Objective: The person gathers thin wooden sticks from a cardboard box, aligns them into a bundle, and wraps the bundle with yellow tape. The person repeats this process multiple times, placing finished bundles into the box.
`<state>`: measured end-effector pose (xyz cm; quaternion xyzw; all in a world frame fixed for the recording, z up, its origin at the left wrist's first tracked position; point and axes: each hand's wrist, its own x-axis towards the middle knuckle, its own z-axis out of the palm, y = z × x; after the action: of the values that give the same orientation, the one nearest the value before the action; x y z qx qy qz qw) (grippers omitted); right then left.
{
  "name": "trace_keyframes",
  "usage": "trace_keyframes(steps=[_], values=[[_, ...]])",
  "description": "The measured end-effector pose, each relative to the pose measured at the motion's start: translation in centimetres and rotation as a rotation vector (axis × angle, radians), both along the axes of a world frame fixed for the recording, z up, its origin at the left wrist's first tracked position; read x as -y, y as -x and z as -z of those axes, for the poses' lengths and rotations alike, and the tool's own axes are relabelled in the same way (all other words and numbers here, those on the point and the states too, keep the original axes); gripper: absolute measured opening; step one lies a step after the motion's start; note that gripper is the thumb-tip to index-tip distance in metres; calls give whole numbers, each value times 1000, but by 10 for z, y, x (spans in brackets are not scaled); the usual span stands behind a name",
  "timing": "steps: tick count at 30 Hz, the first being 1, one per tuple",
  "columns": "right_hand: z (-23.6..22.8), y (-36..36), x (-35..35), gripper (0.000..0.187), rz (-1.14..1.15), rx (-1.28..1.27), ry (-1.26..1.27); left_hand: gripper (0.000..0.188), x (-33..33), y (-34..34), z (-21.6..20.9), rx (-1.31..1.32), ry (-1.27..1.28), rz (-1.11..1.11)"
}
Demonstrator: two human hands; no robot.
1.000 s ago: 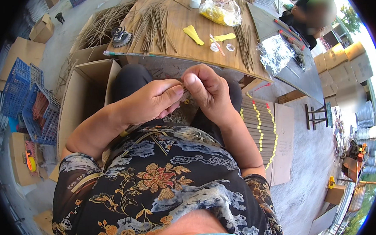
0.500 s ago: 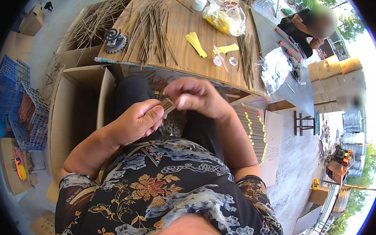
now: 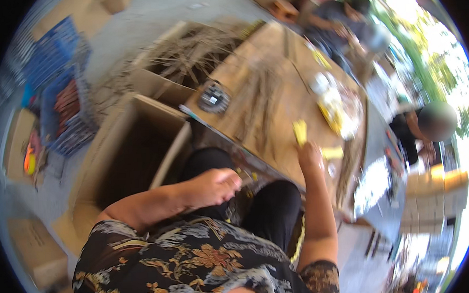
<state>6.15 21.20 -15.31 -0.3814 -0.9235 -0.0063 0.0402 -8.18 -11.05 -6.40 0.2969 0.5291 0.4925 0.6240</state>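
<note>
My left hand (image 3: 219, 187) is closed in front of my body, above my knees. Its fingers wrap round a bundle of thin brown sticks, which the hand and blur mostly hide. My right hand (image 3: 310, 159) is stretched out over the wooden table (image 3: 264, 54). It is at the lower end of a stack of yellow strips (image 3: 299, 132), and its fingertips are too smeared to read. More yellow strips (image 3: 332, 152) lie just right of that hand. Long brown sticks (image 3: 256, 103) are spread across the table to the left.
A deep cardboard box (image 3: 134, 152) stands left of my legs, with a box of sticks (image 3: 187, 56) behind it. A dark round gear-like thing (image 3: 213, 97) sits on the table corner. Blue crates (image 3: 65, 110) are at far left. Co-workers (image 3: 339, 21) sit beyond the table.
My right hand has left the bundle by my left hand and reached forward to the yellow strips. The whole view has swung, bringing another person into sight at the back.
</note>
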Motion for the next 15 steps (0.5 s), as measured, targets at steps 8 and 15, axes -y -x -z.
trace_keyframes(steps=[8, 15], values=[[-8, 16, 2, 14, -2, 94, -119, 30, 6, 6, -6, 10, -93, -7], [-2, 10, 9, 8, 28, 31, -151, 28, 11, 4, -13, -79, -62, -57]])
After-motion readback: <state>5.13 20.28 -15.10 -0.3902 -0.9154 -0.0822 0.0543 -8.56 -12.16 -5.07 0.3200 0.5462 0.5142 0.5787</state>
